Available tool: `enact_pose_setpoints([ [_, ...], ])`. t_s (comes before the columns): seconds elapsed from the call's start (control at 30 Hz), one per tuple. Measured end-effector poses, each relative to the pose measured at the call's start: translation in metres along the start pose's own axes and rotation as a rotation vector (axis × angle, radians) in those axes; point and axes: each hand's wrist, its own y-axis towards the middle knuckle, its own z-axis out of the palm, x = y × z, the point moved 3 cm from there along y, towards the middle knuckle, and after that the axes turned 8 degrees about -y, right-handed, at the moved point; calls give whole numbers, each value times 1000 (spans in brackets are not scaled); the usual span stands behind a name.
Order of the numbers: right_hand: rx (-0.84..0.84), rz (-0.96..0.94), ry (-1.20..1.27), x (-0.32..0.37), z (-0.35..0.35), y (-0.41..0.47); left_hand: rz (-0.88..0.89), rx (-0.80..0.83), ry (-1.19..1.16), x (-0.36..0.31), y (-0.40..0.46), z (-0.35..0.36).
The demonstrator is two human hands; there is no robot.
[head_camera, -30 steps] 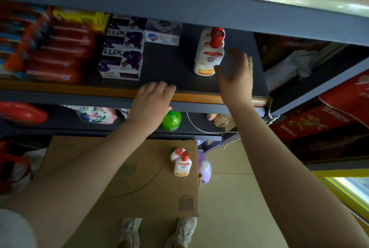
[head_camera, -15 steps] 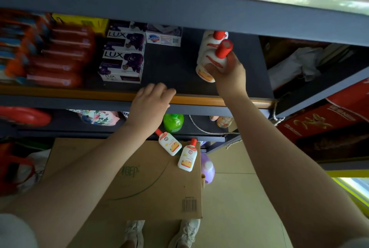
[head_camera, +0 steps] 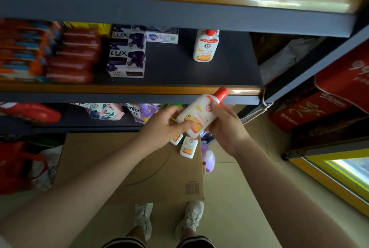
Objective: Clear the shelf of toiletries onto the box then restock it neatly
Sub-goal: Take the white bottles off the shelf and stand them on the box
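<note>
1. Beige floor underlies a flat cardboard box; two white bottles lie on its far edge.
2. Above the box, both forearms reach forward: the right hand curls round a tilted red-capped bottle, and the left hand pinches its lower end.
3. Farther off, the dark shelf carries one upright bottle, three stacked Lux soap boxes and red packets.

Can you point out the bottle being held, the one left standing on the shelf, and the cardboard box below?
Held bottle (head_camera: 196,116): head view, on its white body between both hands.
Shelf bottle (head_camera: 205,46): head view, on its front label.
Cardboard box (head_camera: 123,167): head view, on its bare top.
</note>
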Motion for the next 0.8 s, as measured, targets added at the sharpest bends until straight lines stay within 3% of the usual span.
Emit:
enact_pose_setpoints([
  [0.13, 17, 1, -15, -7, 3, -10, -31, -8, 27, 11, -9, 1],
  [0.3, 2, -429, -543, 3, 4, -34, 32, -38, 81, 22, -12, -3],
  [0.4, -4, -521, -745, 4, 5, -44, -44, 80, -119, 30, -13, 2],
  [0.47, -19, -489, -684, 8, 5, -45, -138, 206, -350, 33, -18, 12],
  [0.57, -46, -279, -417, 10, 0, -42, -238, 330, -658, 38, -26, 26],
  [0.8, -107, -37, -150, 0, -6, -31, -423, 438, -1006, 47, -33, 37],
])
